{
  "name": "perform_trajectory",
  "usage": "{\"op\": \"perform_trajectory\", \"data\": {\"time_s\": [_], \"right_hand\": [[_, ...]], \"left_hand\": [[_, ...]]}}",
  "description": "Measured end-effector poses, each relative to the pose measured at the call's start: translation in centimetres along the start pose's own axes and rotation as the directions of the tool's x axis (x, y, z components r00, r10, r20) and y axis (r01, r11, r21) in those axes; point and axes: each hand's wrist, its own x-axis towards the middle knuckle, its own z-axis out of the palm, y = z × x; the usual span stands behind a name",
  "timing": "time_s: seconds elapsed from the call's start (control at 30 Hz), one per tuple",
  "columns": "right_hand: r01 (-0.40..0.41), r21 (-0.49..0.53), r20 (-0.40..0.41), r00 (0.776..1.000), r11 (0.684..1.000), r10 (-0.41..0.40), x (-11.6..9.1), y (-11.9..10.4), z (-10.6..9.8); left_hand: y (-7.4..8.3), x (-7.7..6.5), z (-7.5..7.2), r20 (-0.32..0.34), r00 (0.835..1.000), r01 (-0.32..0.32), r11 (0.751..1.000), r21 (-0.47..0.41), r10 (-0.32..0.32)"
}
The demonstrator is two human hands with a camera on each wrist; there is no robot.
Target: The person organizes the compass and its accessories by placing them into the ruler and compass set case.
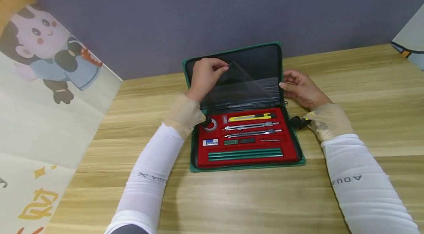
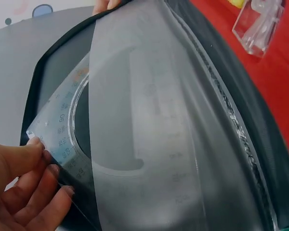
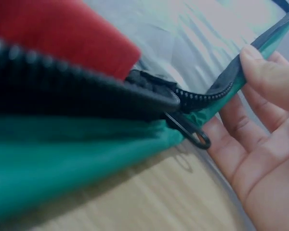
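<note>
A green zip case [image 1: 246, 168] lies unfolded on the table, its black lid raised against the dark panel behind. My left hand [image 1: 205, 77] pinches one corner of a clear set square [image 2: 62, 132] with a printed protractor arc. Part of that set square is behind the clear plastic pocket [image 2: 139, 110] of the lid; its corner sticks out. My right hand [image 1: 306, 88] grips the lid's right edge, thumb on the inner side and fingers behind. Near it hangs the zipper pull [image 3: 195, 137].
In the red tray [image 1: 291, 153] sit a yellow utility knife [image 1: 248, 117], two compasses [image 1: 251, 133], a white eraser [image 1: 210, 142] and several green pencils [image 1: 245, 154]. A wood-grain table [image 1: 132, 134] lies below. The dark panel [image 1: 212, 13] stands behind, and a cartoon-printed wall [image 1: 33, 116] at left.
</note>
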Motion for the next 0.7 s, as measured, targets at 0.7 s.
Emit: {"op": "perform_trajectory", "data": {"time_s": [0.7], "right_hand": [[-0.031,-0.034,-0.026,0.999,0.999,0.03,0.0,-0.2,0.3]], "left_hand": [[-0.4,-0.6,-0.3,0.033,0.995,-0.102,0.956,0.275,0.097]]}}
